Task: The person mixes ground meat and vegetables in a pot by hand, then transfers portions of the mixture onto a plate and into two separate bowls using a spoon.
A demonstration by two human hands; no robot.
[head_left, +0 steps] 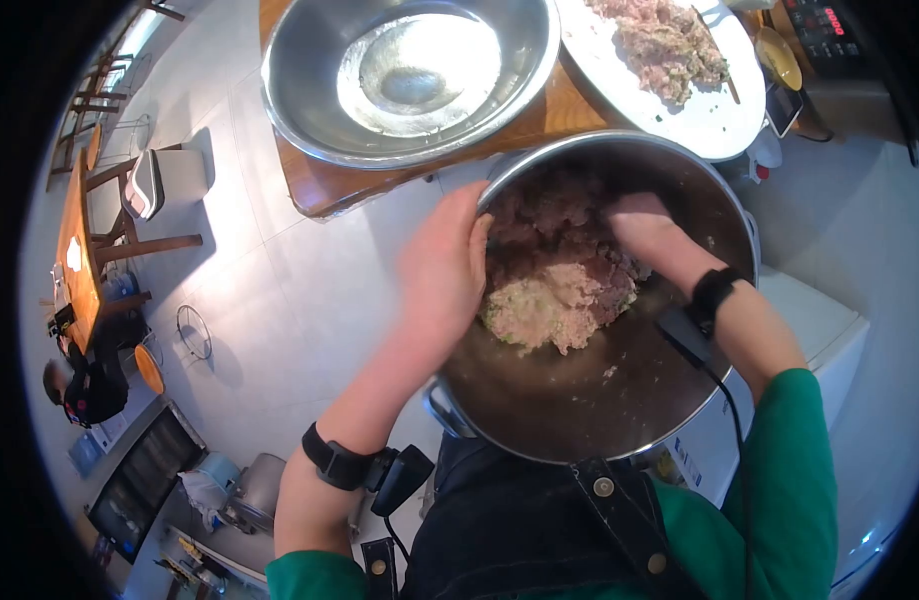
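Head view: both hands work in a big steel pot (580, 430) held close to the body. Minced meat (560, 290) sits in a lump in the pot's middle, between the hands. Left hand (445, 265) lies flat and cupped against the lump's left side, by the rim, fingers together. Right hand (645, 225) digs into the lump's top right; its fingers are buried, so can't tell the grip. Beyond on the tabletop (325, 185): steel bowl (310, 80), plate (710, 120) with more mince.
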